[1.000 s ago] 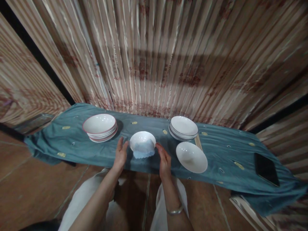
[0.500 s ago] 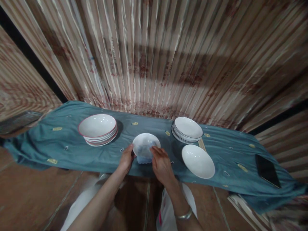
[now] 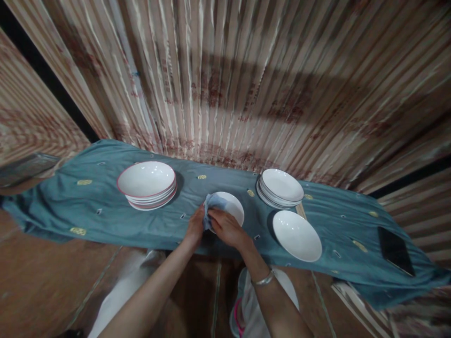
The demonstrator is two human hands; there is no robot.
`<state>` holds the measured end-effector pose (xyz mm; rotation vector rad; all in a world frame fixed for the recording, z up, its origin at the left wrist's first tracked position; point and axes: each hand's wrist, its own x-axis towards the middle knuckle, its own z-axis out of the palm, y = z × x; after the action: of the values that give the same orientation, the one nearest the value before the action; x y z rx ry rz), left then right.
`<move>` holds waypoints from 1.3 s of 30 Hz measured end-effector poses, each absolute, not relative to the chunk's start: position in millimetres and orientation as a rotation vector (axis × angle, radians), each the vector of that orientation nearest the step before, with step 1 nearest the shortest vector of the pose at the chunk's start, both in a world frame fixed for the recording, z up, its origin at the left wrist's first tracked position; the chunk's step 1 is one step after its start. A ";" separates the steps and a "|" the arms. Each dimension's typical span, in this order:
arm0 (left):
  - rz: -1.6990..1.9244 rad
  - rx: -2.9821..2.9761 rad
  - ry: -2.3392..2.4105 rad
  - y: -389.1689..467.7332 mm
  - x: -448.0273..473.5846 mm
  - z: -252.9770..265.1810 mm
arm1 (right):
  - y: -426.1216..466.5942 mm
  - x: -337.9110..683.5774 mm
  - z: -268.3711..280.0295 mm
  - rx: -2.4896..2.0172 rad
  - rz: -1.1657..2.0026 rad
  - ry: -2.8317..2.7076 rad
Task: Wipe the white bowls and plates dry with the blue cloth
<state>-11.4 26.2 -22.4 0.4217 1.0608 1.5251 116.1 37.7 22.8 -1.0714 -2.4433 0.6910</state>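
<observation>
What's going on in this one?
A person has both hands at a small white bowl on a teal-covered table. The right hand holds a blue cloth that covers the bowl's left side; the left hand is against the cloth at that rim, its exact grip hidden. A stack of red-rimmed bowls stands to the left, and another stack and a single white bowl to the right.

Lanes crossed the teal tablecloth.
A broad one lay between the larger bowl and the black slab, a narrower one right of the small bowl; the dark-rimmed stack blocked the way behind the larger bowl.
</observation>
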 end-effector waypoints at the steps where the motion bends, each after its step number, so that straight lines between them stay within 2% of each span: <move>1: 1.539 0.465 1.086 25.8 -10.3 -20.8 | 38.2 115.4 20.7 -1.070 0.676 -2.411; 10: 1.322 0.407 1.006 18.9 -1.1 4.2 | 47.8 122.5 16.5 -1.184 0.424 -2.347; 17: 1.295 0.465 1.037 21.5 0.6 8.8 | 54.7 137.4 21.1 -1.508 0.154 -2.418; 23: 1.274 0.481 1.052 21.0 0.8 11.4 | 52.1 148.8 20.7 -1.668 0.079 -2.416; 31: 1.303 0.518 1.018 21.8 0.9 5.9 | 41.3 156.3 24.7 -1.699 0.188 -2.489; 39: 1.300 0.613 1.060 20.3 3.1 3.8 | 40.1 160.3 21.9 -1.447 0.634 -2.433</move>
<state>3.1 20.3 3.8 0.6129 1.0601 1.3003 160.3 40.1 21.9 -1.4467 -2.4334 0.6345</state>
